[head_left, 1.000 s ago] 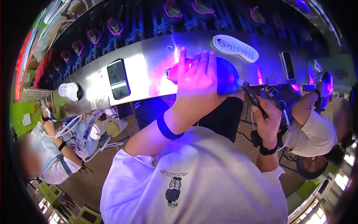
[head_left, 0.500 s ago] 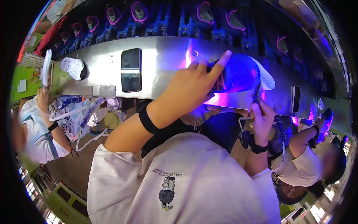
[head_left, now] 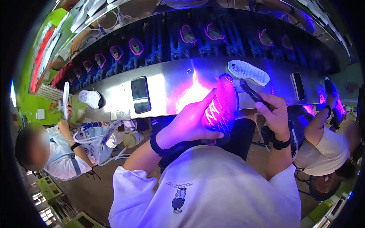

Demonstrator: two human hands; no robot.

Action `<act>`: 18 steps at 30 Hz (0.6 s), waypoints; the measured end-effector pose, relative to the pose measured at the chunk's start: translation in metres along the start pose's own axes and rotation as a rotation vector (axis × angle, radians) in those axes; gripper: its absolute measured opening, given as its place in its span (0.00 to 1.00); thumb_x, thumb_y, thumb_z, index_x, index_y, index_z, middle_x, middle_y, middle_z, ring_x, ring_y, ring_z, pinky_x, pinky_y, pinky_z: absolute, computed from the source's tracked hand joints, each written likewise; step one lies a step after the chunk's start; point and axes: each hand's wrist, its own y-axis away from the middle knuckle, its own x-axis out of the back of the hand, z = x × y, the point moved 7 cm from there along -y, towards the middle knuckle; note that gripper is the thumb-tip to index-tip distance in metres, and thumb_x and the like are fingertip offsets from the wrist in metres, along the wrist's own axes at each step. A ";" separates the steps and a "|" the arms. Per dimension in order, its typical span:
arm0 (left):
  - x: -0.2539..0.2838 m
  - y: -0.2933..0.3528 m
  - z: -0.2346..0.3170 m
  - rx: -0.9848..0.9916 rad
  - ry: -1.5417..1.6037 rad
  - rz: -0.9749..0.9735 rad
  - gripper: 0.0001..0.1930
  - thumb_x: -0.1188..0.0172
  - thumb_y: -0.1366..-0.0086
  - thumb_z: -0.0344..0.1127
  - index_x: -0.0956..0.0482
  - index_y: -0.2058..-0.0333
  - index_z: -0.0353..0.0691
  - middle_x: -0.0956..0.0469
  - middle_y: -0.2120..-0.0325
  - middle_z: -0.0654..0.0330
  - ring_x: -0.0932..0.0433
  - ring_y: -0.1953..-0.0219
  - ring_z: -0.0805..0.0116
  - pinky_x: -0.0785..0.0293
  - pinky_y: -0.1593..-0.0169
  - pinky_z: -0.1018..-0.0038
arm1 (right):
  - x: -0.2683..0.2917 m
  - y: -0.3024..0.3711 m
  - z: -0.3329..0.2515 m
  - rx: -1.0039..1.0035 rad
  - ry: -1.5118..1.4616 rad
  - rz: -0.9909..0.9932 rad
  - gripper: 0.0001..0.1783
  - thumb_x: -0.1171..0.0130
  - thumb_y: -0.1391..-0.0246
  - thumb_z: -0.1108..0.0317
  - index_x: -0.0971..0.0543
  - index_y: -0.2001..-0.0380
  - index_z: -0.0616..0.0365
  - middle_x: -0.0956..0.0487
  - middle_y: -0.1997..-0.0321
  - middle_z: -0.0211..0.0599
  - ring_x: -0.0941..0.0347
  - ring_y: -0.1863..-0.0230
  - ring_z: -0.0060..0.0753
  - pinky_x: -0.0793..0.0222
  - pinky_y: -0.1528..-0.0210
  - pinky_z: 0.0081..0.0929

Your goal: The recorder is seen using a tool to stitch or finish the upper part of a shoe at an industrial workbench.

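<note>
My left hand (head_left: 190,123) grips a laced shoe upper (head_left: 223,104) at the bench's near edge, fingers and thumb around its side and heel end. Strong purple-pink light falls on it, and its toe points away from me. Between the fingers and thumb of my right hand (head_left: 274,114) is a dark-handled brush (head_left: 251,93). Its pale head meets the right side of the shoe's toe. Just beyond the toe lies a white shoe sole (head_left: 249,73) on the metal bench (head_left: 167,81), its hollow, textured side facing up.
A phone (head_left: 141,95) lies left on the bench, another dark phone (head_left: 298,86) right. Another white sole (head_left: 90,98) is farther left. Behind the bench runs a dark rack (head_left: 159,41) carrying several pink-trimmed shoes. Co-workers sit at both sides; the left person holds a white sole (head_left: 66,95).
My left hand has swung the shoe upper from pointing right to pointing away, nearer my body. The white sole beside it now lies fully exposed. The brush has come against the toe.
</note>
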 end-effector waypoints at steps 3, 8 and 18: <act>-0.010 -0.002 0.003 -0.048 0.095 -0.023 0.58 0.19 0.55 0.38 0.47 0.30 0.36 0.24 0.44 0.52 0.24 0.42 0.61 0.29 0.38 0.63 | 0.009 0.004 0.002 -0.022 0.010 -0.037 0.16 0.35 0.44 0.73 0.18 0.54 0.69 0.15 0.62 0.39 0.22 0.60 0.23 0.28 0.54 0.24; -0.019 -0.009 0.017 -0.106 0.179 -0.048 0.55 0.19 0.54 0.39 0.44 0.31 0.35 0.25 0.44 0.55 0.25 0.42 0.63 0.31 0.36 0.64 | 0.016 0.017 0.006 0.052 0.103 -0.028 0.15 0.34 0.45 0.72 0.17 0.55 0.67 0.15 0.63 0.41 0.20 0.61 0.26 0.28 0.54 0.25; -0.029 -0.010 -0.015 0.139 0.495 0.001 0.39 0.23 0.46 0.40 0.33 0.40 0.33 0.21 0.50 0.56 0.22 0.48 0.67 0.26 0.43 0.67 | 0.001 0.059 0.045 0.004 0.179 -0.068 0.14 0.35 0.45 0.74 0.17 0.55 0.63 0.15 0.61 0.39 0.20 0.59 0.28 0.27 0.52 0.26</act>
